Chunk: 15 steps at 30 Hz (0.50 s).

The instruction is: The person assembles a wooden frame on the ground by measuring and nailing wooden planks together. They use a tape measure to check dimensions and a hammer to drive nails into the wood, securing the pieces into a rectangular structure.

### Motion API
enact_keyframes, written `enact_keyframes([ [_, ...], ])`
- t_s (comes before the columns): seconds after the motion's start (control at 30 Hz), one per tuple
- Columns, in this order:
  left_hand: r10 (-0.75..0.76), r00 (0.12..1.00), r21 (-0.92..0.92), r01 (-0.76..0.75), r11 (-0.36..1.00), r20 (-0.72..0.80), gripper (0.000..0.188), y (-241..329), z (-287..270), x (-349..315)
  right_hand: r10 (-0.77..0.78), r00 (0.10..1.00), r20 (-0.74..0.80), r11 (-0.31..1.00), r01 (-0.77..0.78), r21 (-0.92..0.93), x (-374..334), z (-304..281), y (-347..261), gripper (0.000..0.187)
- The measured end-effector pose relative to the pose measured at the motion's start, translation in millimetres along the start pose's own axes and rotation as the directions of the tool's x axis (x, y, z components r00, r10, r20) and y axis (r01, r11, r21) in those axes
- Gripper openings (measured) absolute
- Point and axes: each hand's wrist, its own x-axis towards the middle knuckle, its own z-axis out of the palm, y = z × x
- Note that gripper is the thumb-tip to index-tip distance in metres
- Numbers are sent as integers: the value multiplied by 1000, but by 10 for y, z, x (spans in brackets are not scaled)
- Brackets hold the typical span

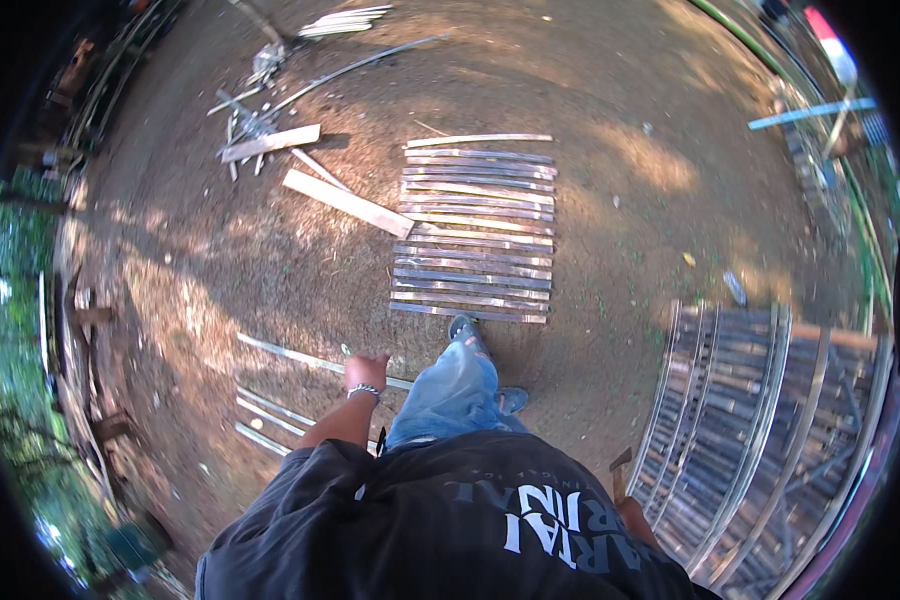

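Note:
My left hand (365, 373), with a bracelet at the wrist, is held out in front of me with its fingers bent closed. What it holds, if anything, is hidden. A long bamboo strip (288, 352) passes behind this hand; I cannot tell if the hand grips it. Low on my right side, my right hand (632, 514) is partly covered by my shirt. It is closed on the wooden handle of a hammer (621, 462), whose dark head sticks up. Ahead of my feet, several bamboo slats (475, 228) lie side by side in a rough rectangle.
A pale board (348, 203) lies against the slats' left edge. Beyond it are a second board (271, 143) and scattered offcuts. Shorter strips (266, 409) lie at left. A large slatted bamboo panel (720, 400) stands or lies at right. Bare earth surrounds my shoes (461, 327).

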Motion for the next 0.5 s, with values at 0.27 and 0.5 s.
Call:
enact_keyframes([
  [0.27,26,974,-415,70,907,223,56,398,471,-238,-347,938,2,938,347,15,1032,-1652,-1670,16],
  [0.5,-219,938,-639,344,688,269,61,496,755,-1021,-693,700,172,655,711,-255,804,-2054,-3783,21],
])
